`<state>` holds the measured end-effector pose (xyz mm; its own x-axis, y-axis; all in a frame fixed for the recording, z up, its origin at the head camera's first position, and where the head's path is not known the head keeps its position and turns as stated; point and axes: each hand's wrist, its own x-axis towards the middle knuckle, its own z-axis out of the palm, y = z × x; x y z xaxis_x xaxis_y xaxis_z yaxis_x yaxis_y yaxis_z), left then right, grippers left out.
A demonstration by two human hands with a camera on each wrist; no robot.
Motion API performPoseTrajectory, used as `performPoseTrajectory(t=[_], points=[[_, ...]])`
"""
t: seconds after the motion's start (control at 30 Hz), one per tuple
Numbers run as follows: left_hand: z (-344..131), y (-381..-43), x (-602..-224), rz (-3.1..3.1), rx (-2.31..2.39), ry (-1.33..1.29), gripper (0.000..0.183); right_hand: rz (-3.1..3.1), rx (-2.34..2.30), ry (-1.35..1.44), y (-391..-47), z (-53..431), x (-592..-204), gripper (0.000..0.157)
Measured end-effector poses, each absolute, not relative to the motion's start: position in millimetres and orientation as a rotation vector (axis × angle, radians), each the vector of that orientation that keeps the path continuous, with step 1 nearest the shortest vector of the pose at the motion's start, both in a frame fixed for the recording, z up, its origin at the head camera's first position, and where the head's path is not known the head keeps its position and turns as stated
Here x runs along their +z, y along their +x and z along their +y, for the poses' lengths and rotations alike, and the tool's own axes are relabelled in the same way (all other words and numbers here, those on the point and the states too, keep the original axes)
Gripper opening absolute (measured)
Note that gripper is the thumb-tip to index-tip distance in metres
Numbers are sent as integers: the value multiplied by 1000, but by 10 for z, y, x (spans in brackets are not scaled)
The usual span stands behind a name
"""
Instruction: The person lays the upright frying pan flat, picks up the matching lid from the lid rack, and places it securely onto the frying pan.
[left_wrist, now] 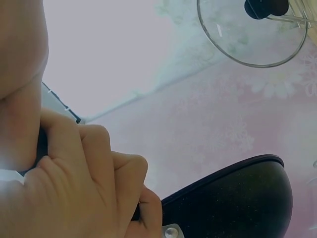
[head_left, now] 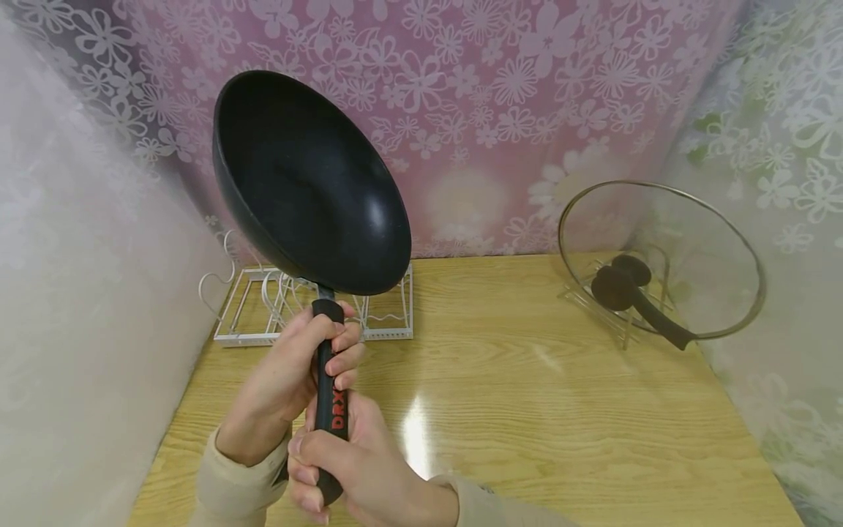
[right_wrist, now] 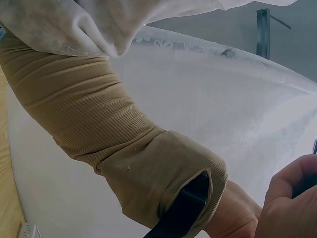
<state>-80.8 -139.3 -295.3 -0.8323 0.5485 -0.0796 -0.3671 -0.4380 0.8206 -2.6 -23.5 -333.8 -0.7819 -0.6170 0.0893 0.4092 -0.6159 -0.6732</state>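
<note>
A black wok [head_left: 309, 183] is held up at a tilt, its dark inside turned toward the head camera. My left hand [head_left: 276, 388] grips the black handle [head_left: 326, 402] close below the pan, fingers curled round it. Lower down, my right hand [head_left: 375, 461] wraps the handle's end, thumb across the front. Red letters show on the handle between the hands. In the left wrist view, curled fingers [left_wrist: 94, 163] fill the lower left, and the wok's outer side [left_wrist: 233, 203] slopes away beside them.
Behind the wok, a white wire rack [head_left: 388, 333] stands on the wooden table [head_left: 514, 410]. At the right, a glass lid [head_left: 705, 271] with a black knob leans in a small wire stand [head_left: 626, 333]. Flowered curtains [head_left: 461, 110] enclose the back and sides.
</note>
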Motion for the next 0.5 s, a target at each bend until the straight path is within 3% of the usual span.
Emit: performPoseTrajectory(t=[0.5], points=[[-1339,-807,-3003,1125,2312,225,13,893,-2433,-474,-15,-243,-3408,12]])
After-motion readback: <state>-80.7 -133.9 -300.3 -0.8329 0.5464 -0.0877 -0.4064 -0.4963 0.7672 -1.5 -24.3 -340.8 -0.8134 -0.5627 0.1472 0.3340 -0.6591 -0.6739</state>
